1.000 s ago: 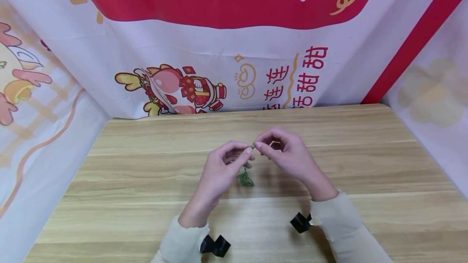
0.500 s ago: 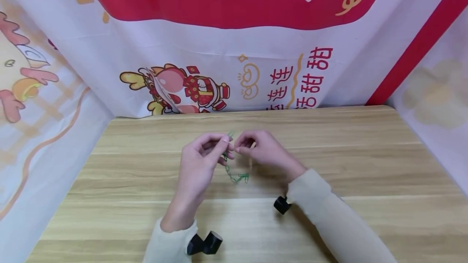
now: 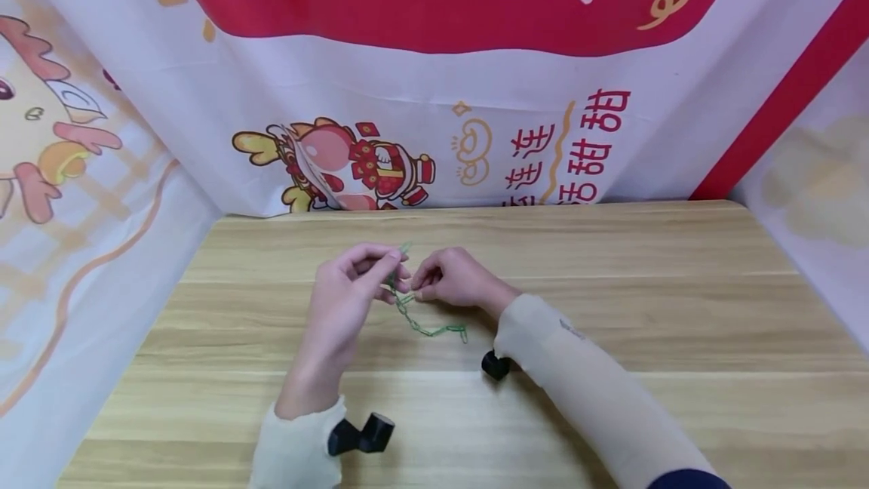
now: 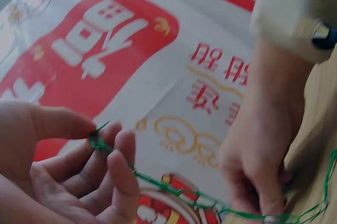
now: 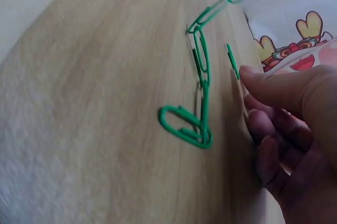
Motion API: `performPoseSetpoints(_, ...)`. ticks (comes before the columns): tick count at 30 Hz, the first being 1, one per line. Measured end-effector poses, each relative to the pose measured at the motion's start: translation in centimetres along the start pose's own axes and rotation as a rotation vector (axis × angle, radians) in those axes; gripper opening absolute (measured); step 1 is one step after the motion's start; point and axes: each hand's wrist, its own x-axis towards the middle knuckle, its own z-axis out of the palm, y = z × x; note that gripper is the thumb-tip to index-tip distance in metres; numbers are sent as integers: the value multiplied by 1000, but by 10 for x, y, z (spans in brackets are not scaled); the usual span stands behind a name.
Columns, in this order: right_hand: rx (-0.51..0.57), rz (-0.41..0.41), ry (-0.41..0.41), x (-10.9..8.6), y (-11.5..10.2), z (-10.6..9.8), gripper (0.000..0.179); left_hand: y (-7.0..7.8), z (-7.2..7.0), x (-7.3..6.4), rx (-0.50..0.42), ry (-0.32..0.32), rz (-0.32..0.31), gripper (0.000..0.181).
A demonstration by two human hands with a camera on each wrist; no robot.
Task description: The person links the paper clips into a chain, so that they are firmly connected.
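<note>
A chain of linked green paper clips point(image 3: 416, 323) hangs from my left hand point(image 3: 339, 296) and trails right, its far end lying on the wooden table. My left thumb and fingers pinch the upper end, where one clip point(image 3: 405, 247) sticks up past the fingertips. In the left wrist view the chain point(image 4: 163, 186) runs from that hand below the other. My right hand point(image 3: 456, 278), close by on the right, pinches a single green paper clip point(image 5: 233, 61) between thumb and forefinger. Beside it, the right wrist view shows the chain's end clip point(image 5: 181, 126) bent sideways.
A light wooden table point(image 3: 611, 278) lies under both hands. Behind it hangs a white and red printed cloth point(image 3: 441, 81), with more cloth at both sides. Small black blocks point(image 3: 361, 435) are fixed at the cuffs.
Both hands have moved left and drawn apart after meeting at a clip. The chain, bunched below the left hand a second ago, now stretches out to the right.
</note>
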Motion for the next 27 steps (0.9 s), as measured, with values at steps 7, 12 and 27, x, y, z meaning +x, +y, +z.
performPoseSetpoints(7,39,34,-16,2,5,-1,9,-9,-44,12,23,-58,-90,23)
performPoseSetpoints(12,45,60,-12,2,5,-2,8,-14,-68,15,53,-52,-126,24)
performPoseSetpoints(27,24,80,23,1,2,3,12,-27,-100,22,10,1,-183,21)
